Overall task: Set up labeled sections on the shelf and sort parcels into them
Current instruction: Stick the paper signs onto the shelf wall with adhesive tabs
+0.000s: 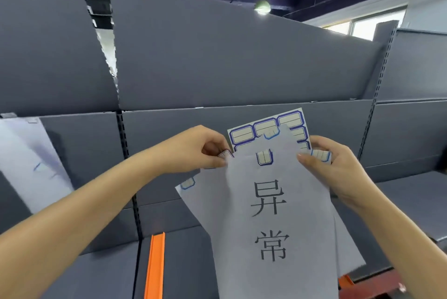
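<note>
A white paper sign (273, 221) printed with two large black characters hangs in front of the grey shelf (217, 119). A blue-bordered sticker (264, 156) is stuck near its top edge. Behind the sign is a sheet of blue-bordered stickers (244, 134). My right hand (338, 168) grips the sign's right edge together with the sticker sheet, and another sticker (320, 154) clings to its fingers. My left hand (196, 151) pinches a small sticker (225, 154) at the sign's top left corner. More white sheets lie behind the sign.
A second white paper (31, 163) is fixed to the shelf at the left. An orange strip (154, 267) runs along the lower shelf edge below my left arm. Slotted uprights (125, 144) divide the grey shelf bays. No parcels are in view.
</note>
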`<control>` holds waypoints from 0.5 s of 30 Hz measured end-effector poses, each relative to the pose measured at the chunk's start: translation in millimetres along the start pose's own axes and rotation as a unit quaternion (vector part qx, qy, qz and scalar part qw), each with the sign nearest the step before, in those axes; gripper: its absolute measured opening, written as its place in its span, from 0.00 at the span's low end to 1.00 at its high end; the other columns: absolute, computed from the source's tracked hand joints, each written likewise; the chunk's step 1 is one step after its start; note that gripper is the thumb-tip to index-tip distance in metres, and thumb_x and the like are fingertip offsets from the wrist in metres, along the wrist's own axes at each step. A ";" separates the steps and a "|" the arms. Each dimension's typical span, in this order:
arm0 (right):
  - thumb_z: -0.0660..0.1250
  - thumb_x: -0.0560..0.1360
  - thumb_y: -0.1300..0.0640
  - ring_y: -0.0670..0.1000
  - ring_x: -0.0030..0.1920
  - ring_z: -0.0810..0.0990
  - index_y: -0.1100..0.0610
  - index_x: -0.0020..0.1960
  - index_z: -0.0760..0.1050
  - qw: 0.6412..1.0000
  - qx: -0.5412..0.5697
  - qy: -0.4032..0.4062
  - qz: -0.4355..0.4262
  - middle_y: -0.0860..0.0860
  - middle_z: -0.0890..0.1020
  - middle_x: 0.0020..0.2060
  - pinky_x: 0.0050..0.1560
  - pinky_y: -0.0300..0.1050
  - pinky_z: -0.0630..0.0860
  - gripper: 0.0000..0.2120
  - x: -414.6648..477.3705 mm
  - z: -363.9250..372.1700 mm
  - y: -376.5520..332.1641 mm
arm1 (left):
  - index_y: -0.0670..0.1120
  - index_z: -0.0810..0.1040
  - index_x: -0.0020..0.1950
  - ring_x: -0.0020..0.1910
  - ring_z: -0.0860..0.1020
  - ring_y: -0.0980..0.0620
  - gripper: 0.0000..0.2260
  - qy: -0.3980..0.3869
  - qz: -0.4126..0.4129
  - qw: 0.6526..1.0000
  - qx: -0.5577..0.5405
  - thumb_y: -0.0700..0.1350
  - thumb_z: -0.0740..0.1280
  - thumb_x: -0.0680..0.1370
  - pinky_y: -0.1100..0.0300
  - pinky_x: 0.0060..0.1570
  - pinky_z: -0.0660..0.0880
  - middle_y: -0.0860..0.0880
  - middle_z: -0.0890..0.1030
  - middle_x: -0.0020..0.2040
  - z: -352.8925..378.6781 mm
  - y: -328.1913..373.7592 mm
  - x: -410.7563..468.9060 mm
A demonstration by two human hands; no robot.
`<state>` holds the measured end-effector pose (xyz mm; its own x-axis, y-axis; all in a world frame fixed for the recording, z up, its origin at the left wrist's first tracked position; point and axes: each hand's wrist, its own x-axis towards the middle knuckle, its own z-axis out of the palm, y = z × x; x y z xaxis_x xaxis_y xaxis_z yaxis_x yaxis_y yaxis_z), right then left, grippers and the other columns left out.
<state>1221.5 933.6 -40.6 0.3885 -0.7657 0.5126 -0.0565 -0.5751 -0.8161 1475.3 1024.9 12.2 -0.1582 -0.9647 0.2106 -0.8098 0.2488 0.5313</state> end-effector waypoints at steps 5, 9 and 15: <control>0.67 0.74 0.61 0.46 0.45 0.83 0.50 0.54 0.78 0.999 -0.011 -0.033 0.007 0.44 0.84 0.47 0.42 0.34 0.78 0.10 21.6 -18.9 26.3 | 0.45 0.79 0.42 0.34 0.79 0.58 0.07 0.007 -0.019 0.999 -0.038 0.43 0.75 0.70 0.69 0.37 0.73 0.51 0.83 0.37 3.9 -1.7 20.7; 0.67 0.74 0.61 0.44 0.44 0.83 0.51 0.58 0.76 0.999 0.000 -0.034 0.015 0.43 0.84 0.46 0.38 0.32 0.77 0.13 40.8 -22.2 42.0 | 0.56 0.76 0.56 0.33 0.76 0.59 0.15 0.050 -0.045 0.997 -0.028 0.45 0.73 0.73 0.71 0.39 0.71 0.49 0.83 0.40 -5.4 -19.3 33.9; 0.68 0.73 0.57 0.47 0.45 0.84 0.48 0.61 0.73 0.999 0.025 -0.016 0.020 0.44 0.85 0.46 0.39 0.33 0.78 0.17 73.6 -33.4 56.3 | 0.65 0.71 0.59 0.32 0.78 0.59 0.20 0.106 -0.080 0.991 0.013 0.45 0.71 0.74 0.69 0.39 0.72 0.51 0.81 0.46 -48.3 -49.4 42.1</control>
<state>1216.2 835.3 -40.0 0.4161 -0.7773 0.4719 -0.0258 -0.5289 -0.8483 1535.9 976.3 34.5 0.0942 -0.9509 0.2949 -0.8296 0.0888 0.5513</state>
